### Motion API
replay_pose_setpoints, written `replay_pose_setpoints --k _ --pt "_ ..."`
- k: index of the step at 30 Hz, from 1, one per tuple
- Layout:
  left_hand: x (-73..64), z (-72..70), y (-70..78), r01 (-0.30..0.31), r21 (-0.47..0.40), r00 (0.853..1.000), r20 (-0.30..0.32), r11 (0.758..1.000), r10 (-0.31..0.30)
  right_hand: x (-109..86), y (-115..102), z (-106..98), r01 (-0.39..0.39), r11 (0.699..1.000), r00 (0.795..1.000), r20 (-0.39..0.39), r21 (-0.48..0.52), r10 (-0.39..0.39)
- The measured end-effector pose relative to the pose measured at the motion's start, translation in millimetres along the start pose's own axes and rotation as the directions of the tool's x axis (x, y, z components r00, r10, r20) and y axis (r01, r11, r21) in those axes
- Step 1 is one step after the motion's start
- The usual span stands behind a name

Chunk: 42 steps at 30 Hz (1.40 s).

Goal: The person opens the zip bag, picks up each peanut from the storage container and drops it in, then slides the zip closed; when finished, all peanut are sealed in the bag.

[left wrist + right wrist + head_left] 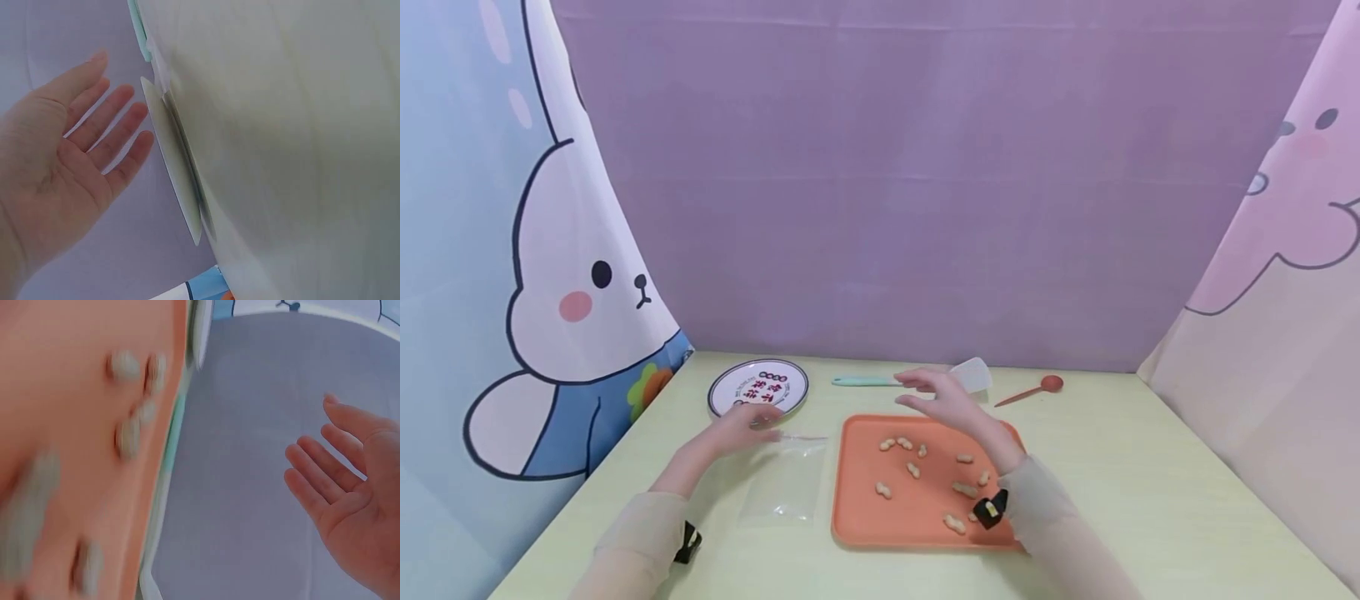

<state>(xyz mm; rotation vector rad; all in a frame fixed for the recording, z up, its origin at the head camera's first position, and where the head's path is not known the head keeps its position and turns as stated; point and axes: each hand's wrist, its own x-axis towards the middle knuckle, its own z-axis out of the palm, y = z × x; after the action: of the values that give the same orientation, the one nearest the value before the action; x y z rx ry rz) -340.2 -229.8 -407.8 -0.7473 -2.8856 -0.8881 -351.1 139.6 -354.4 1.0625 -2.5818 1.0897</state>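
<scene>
My left hand (736, 431) hovers at the near edge of a round white plate (730, 392) with a dark rim and red lettering. In the left wrist view its fingers (119, 131) are spread and relaxed, holding nothing. Just right of that hand, a clear zip bag (786, 483) lies flat. Over the far side of an orange tray (910, 533) is my right hand (951, 406), bare, with loosely bent fingers (319, 472) in the right wrist view. Several unshelled peanuts (954, 523) are scattered on the tray. Behind the right hand lies a spatula (865, 381) with a mint handle and whitish head, partly hidden.
A small red spoon (1051, 383) lies at the back right of the pale yellow table (1150, 500). A purple curtain (880, 208) rises along the table's back edge. Cartoon-printed cloths (572, 250) hang at the left and right sides.
</scene>
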Motion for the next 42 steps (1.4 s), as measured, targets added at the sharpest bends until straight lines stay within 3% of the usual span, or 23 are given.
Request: replay_pose_setpoints --k 5,13,19,26,32,39,42 --pt "0.7 4.8 -2.6 0.059 0.007 0.997 0.044 0.998 -0.059 17.4 -8 26 0.022 0.999 0.998 0.062 0.024 -0.023" --pt "-0.4 7.7 -1.4 0.037 0.031 0.996 0.080 0.999 -0.039 37.4 -14 60 -0.002 0.998 0.990 0.141 0.056 -0.006" --pt "-0.7 6.5 -4.2 -0.023 0.076 0.996 0.087 0.997 0.016 48.4 -19 81 0.014 0.994 0.985 0.172 0.110 -0.033" --pt "-1.4 4.4 -4.8 -0.060 0.049 0.993 0.101 0.997 0.054 56.2 -30 99 -0.053 0.996 0.968 0.251 0.078 0.032" --pt "2.4 2.4 -1.3 -0.068 0.042 0.996 0.063 0.997 0.066 56.6 -36 108 -0.062 0.998 0.954 0.294 0.018 0.054" --pt "7.2 -5.4 19.4 -0.097 0.049 0.994 -0.036 0.994 0.099 57.3 -39 112 -0.057 0.998 0.971 0.235 0.014 0.052" --pt "10.9 -5.7 26.2 -0.083 0.071 0.990 -0.104 0.994 0.090 57.2 -41 110 -0.071 0.997 0.978 0.201 0.038 0.062"
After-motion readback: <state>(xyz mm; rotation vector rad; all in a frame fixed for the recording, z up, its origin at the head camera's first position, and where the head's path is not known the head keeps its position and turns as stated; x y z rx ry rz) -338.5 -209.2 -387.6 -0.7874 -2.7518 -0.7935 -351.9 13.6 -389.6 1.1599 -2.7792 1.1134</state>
